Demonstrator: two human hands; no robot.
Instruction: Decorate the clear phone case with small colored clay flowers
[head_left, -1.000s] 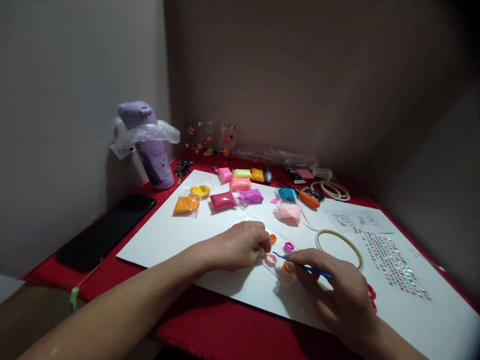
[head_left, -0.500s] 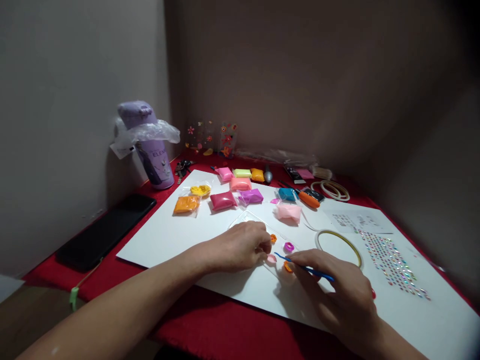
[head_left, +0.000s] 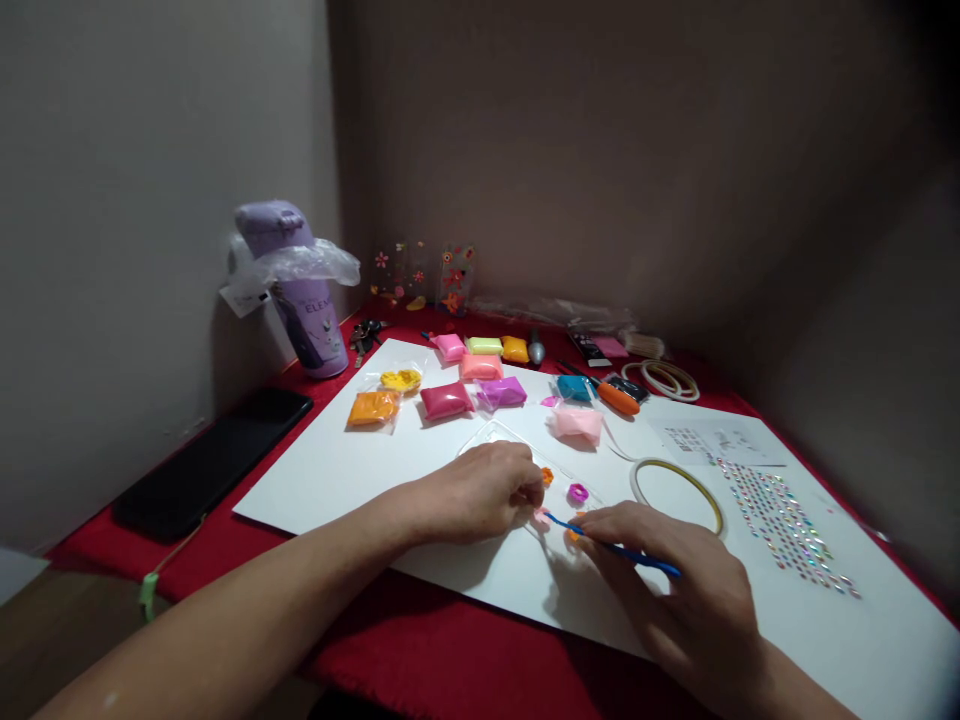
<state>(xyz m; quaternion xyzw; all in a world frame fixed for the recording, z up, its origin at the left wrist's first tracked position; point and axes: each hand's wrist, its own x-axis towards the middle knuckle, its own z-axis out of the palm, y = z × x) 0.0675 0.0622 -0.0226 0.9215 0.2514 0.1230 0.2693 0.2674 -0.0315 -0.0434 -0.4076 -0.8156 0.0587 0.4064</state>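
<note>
My right hand [head_left: 682,590] pinches a thin blue tool [head_left: 637,556], its tip touching a small light pink clay piece [head_left: 541,515]. My left hand [head_left: 480,492] rests over a clear phone case [head_left: 495,432], with thumb and fingers closed beside the pink piece; what they hold, if anything, is hidden. An orange clay flower [head_left: 547,477] and a purple one [head_left: 577,493] lie just beyond the fingertips. Another orange piece [head_left: 576,530] is partly covered by the tool and the right fingers.
Packets of coloured clay, one crimson [head_left: 446,401], lie across the white board [head_left: 322,480]. A hoop [head_left: 679,480] and gem stickers [head_left: 780,520] are at right. At left stand a purple bottle [head_left: 311,320] and a black phone [head_left: 217,460]. Decorated cases [head_left: 456,280] stand behind.
My right hand has shifted slightly, bringing the blue tool's tip down and left onto the pink piece. My left hand has hardly moved.
</note>
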